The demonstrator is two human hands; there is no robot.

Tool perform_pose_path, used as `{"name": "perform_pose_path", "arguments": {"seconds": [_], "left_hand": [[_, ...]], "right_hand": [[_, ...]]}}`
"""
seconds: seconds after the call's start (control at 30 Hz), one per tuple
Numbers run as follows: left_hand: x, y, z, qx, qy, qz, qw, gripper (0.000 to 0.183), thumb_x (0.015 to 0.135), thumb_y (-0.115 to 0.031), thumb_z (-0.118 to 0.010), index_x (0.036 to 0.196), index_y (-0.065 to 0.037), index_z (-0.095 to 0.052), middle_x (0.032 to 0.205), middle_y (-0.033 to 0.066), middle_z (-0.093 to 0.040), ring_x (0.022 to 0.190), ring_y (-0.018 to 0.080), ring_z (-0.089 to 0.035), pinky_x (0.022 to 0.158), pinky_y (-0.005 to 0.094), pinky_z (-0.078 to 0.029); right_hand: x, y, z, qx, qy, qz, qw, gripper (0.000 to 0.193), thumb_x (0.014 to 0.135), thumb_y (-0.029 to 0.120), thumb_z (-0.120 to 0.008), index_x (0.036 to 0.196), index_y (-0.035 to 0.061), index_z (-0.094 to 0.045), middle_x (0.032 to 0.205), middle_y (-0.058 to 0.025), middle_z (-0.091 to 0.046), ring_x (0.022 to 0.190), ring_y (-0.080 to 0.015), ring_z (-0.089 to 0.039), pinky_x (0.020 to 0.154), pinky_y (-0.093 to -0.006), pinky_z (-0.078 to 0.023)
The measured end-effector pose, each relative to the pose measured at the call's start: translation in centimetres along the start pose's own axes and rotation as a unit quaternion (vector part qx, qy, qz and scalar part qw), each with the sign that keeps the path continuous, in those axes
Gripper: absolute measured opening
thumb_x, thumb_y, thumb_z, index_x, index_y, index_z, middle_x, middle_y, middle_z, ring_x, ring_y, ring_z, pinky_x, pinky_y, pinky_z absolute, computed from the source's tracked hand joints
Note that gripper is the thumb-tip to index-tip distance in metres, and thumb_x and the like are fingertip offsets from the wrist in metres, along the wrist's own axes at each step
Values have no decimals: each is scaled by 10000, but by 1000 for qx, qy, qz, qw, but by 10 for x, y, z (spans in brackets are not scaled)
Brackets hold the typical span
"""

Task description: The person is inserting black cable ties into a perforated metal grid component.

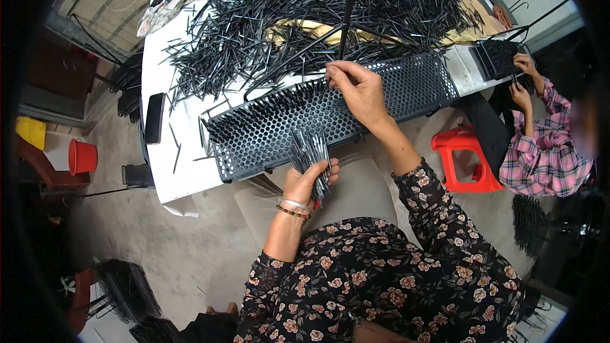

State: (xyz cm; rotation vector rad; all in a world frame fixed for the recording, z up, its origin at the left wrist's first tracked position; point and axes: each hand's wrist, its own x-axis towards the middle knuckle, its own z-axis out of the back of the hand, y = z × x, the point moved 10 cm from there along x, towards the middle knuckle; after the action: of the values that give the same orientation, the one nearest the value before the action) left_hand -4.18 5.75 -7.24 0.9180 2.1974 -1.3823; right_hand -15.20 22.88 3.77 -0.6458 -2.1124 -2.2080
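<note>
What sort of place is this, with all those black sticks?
Probably a small workshop. A heap of thin black sticks covers much of the white table, many sticks stand in a perforated black panel, and another person works nearby.

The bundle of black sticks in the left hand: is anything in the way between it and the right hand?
Nothing visible: between the bundle, gripped by the left hand, and the right hand lies mostly bare perforated tray. Upright black pieces line its far side, left of the right hand.
</note>
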Motion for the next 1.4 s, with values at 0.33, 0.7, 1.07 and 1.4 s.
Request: {"name": "perform_pose_path", "arguments": {"seconds": [0.33, 0.7, 1.07, 1.4], "left_hand": [[2, 3, 7, -3, -16, -21, 1000, 212, 858, -100, -604, 1019, 37, -601, 929, 130, -670, 752, 166, -662, 627, 267, -563], [1, 3, 6, 23, -11, -27, 999, 196, 839, -74, -628, 984, 57, -609, 921, 149, -669, 779, 191, -664, 640, 281, -570], [-7, -8, 7, 12, -21, -51, 998, 219, 839, -71, -627, 1013, 59, -604, 926, 138, -669, 750, 173, -658, 628, 272, -567], [-3, 0, 10, -12, -10, -37, 999, 242, 848, -85, -618, 1053, 41, -586, 957, 141, -659, 800, 187, -657, 660, 285, -567]], "right_hand": [[-11, 14, -12, -154, -20, 162, 974, 149, 842, 86, -618, 944, -14, -659, 849, -125, -667, 732, -222, -644, 639, -298, -497], [-22, 28, -38, -330, 37, 278, 902, 104, 771, 123, -677, 838, 43, -683, 900, -63, -620, 815, -225, -559, 745, -350, -424], [-44, -9, -20, -135, 115, -71, 982, 286, 806, 227, -675, 950, -20, -680, 821, -130, -679, 651, -169, -619, 586, -279, -477], [-73, -46, -37, 62, 216, -271, 936, 204, 850, 167, -651, 926, -22, -651, 808, -39, -656, 676, -66, -576, 579, -198, -462]]}}
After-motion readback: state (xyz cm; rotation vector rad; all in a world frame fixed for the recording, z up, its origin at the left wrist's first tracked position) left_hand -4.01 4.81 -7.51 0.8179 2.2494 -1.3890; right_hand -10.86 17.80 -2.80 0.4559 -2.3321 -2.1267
